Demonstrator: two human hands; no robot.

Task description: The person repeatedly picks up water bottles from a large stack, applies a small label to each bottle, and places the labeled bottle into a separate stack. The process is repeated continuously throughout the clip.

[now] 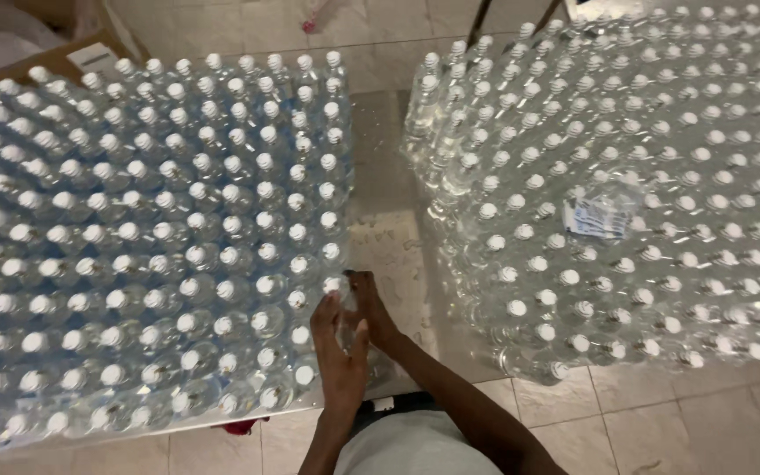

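Note:
Two large blocks of clear plastic bottles with white caps fill the view: the left block (pixel 151 237) and the right block (pixel 626 193). My left hand (pixel 338 352) and my right hand (pixel 369 303) wrap around one bottle (pixel 334 286) at the near right corner of the left block. Both hands close around its body, the left from the near side and the right from the right. The bottle stands upright among its neighbours.
A narrow gap of reflective table top (pixel 393 237) runs between the two blocks. A blue-and-white paper label (pixel 598 215) lies on the right block. A cardboard box (pixel 63 57) sits at the back left. Tiled floor (pixel 679 413) shows at the near right.

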